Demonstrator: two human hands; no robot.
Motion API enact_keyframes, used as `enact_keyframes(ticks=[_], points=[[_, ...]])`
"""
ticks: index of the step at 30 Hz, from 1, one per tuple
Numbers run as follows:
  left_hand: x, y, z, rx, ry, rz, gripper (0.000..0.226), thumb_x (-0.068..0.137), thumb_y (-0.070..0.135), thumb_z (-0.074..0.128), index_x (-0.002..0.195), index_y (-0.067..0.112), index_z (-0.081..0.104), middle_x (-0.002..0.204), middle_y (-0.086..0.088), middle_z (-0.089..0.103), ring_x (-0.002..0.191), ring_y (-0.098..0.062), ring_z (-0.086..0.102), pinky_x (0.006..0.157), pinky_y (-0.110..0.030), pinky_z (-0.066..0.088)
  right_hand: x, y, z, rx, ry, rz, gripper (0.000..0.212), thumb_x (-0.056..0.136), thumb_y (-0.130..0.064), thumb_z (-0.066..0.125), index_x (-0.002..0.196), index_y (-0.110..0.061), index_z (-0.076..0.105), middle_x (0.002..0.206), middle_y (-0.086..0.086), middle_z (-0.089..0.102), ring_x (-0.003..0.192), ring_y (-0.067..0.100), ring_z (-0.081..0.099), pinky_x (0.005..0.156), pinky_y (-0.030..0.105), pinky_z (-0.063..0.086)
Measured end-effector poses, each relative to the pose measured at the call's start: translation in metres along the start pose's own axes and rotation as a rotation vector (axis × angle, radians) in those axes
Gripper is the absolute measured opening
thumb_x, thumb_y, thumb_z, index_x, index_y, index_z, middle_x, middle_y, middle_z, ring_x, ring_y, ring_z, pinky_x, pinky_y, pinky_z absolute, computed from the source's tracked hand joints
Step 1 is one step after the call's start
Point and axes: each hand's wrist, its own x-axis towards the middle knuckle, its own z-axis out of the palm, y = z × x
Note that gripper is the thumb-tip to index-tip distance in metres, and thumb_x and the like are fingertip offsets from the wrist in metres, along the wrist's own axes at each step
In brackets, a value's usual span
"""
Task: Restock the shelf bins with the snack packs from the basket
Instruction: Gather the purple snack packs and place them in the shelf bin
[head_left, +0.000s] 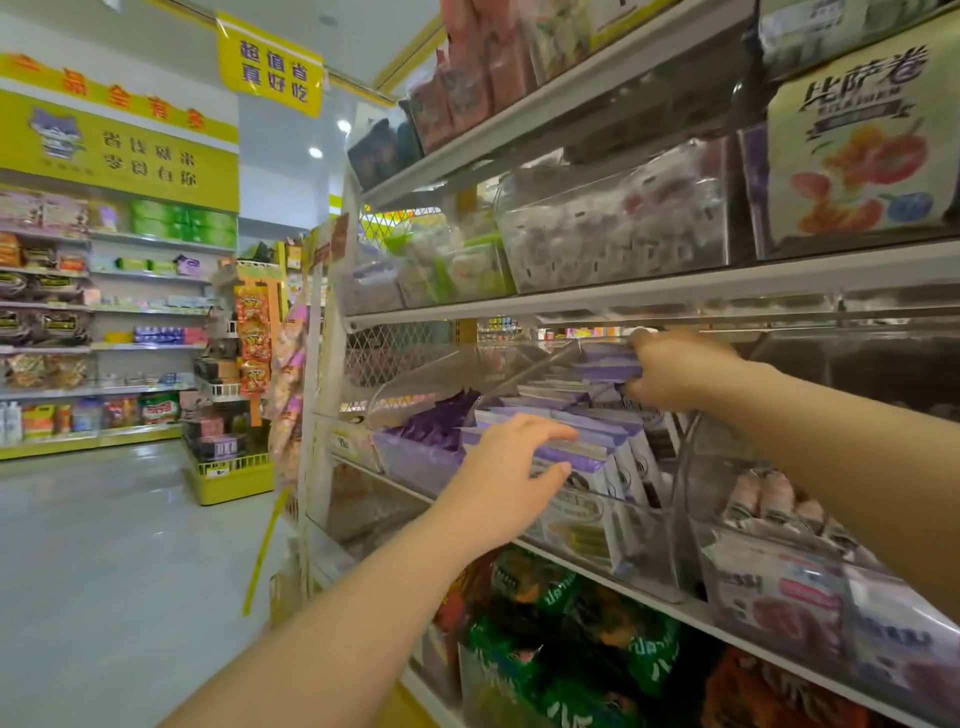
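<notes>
A clear plastic shelf bin (644, 551) on the middle shelf holds a row of purple-and-white snack packs (587, 431). My left hand (511, 478) rests on the front packs, thumb under and fingers over their purple top edges. My right hand (675, 369) reaches deeper into the bin and grips a small stack of purple packs (608, 364) held above the row. The bin's hinged clear lid (457, 374) is tipped up. The basket is out of view.
Neighbouring clear bins hold dark purple packs (436, 426) to the left and pink-white packs (769, 499) to the right. Shelves above and below are full of snacks. A yellow floor display (228, 473) stands in the aisle at left.
</notes>
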Motion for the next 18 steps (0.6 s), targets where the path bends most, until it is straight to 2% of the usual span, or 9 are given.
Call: enact_keyframes(ticks=[3, 6, 8, 10, 12, 13, 14, 16, 18], points=[[-0.001, -0.005, 0.003, -0.011, 0.013, 0.032, 0.035, 0.097, 0.028, 0.054, 0.132, 0.035, 0.052, 0.136, 0.017, 0.047, 0.129, -0.003, 0.039, 0.097, -0.016, 0.031, 0.02, -0.003, 0.012, 0.169, -0.334, 0.042, 0.027, 0.094, -0.021, 0.052, 0.115, -0.004, 0.054, 0.087, 0.007, 0.06, 0.07, 0.021, 0.069, 0.058, 0.032, 0.059], [-0.002, -0.008, 0.004, -0.038, 0.016, 0.036, 0.035, 0.097, 0.028, 0.053, 0.131, 0.038, 0.052, 0.135, 0.02, 0.047, 0.13, -0.001, 0.037, 0.104, -0.021, 0.03, 0.031, 0.001, 0.016, 0.269, -0.513, 0.13, 0.031, 0.095, -0.016, 0.046, 0.122, 0.0, 0.047, 0.101, 0.021, 0.066, 0.074, 0.026, 0.073, 0.072, 0.043, 0.061], [-0.002, -0.009, 0.005, -0.047, 0.014, 0.036, 0.035, 0.097, 0.028, 0.053, 0.131, 0.038, 0.051, 0.135, 0.021, 0.046, 0.13, -0.001, 0.036, 0.107, -0.025, 0.031, 0.034, 0.003, 0.015, 0.298, -0.597, 0.14, 0.035, 0.096, -0.019, 0.047, 0.126, -0.003, 0.046, 0.112, 0.022, 0.062, 0.084, 0.029, 0.073, 0.078, 0.045, 0.059], [-0.003, -0.009, 0.005, -0.045, 0.012, 0.041, 0.036, 0.098, 0.029, 0.052, 0.133, 0.038, 0.05, 0.136, 0.02, 0.045, 0.131, -0.001, 0.036, 0.108, -0.025, 0.03, 0.033, 0.002, 0.013, 0.164, -0.624, 0.084, 0.043, 0.099, -0.028, 0.042, 0.138, -0.009, 0.041, 0.133, 0.017, 0.051, 0.11, 0.031, 0.063, 0.093, 0.042, 0.052], [-0.005, -0.009, 0.005, -0.048, 0.02, 0.049, 0.038, 0.098, 0.029, 0.052, 0.134, 0.037, 0.05, 0.138, 0.019, 0.044, 0.132, -0.002, 0.035, 0.107, -0.023, 0.029, 0.029, 0.0, 0.013, -0.019, -0.53, 0.019, 0.052, 0.101, -0.041, 0.034, 0.147, -0.017, 0.033, 0.151, 0.01, 0.035, 0.135, 0.028, 0.04, 0.11, 0.04, 0.033], [-0.007, -0.01, 0.004, -0.045, 0.03, 0.05, 0.038, 0.098, 0.028, 0.052, 0.135, 0.036, 0.049, 0.139, 0.019, 0.044, 0.133, -0.003, 0.034, 0.107, -0.023, 0.028, 0.026, -0.002, 0.013, -0.048, -0.45, -0.01, 0.052, 0.101, -0.044, 0.033, 0.147, -0.019, 0.035, 0.152, 0.008, 0.035, 0.136, 0.027, 0.037, 0.112, 0.04, 0.029], [-0.009, -0.011, 0.003, -0.043, 0.043, 0.051, 0.039, 0.098, 0.028, 0.052, 0.136, 0.036, 0.049, 0.14, 0.018, 0.043, 0.134, -0.003, 0.033, 0.107, -0.024, 0.028, 0.02, -0.005, 0.01, -0.041, -0.354, -0.051, 0.049, 0.1, -0.045, 0.035, 0.143, -0.022, 0.041, 0.149, 0.008, 0.041, 0.132, 0.027, 0.041, 0.11, 0.04, 0.033], [-0.019, -0.015, 0.0, -0.053, 0.095, 0.047, 0.036, 0.098, 0.028, 0.052, 0.133, 0.036, 0.051, 0.138, 0.019, 0.044, 0.132, -0.002, 0.035, 0.108, -0.025, 0.03, 0.006, -0.017, 0.001, -0.013, -0.117, -0.157, 0.041, 0.098, -0.043, 0.04, 0.133, -0.026, 0.051, 0.135, 0.008, 0.055, 0.118, 0.028, 0.051, 0.096, 0.039, 0.044], [-0.034, -0.023, -0.002, -0.073, 0.183, 0.028, 0.031, 0.097, 0.026, 0.052, 0.126, 0.038, 0.055, 0.127, 0.025, 0.045, 0.125, 0.002, 0.039, 0.101, -0.02, 0.032, -0.013, -0.039, -0.004, 0.035, 0.117, -0.266, 0.034, 0.095, -0.041, 0.045, 0.125, -0.03, 0.057, 0.122, 0.004, 0.063, 0.109, 0.028, 0.056, 0.086, 0.038, 0.048]])
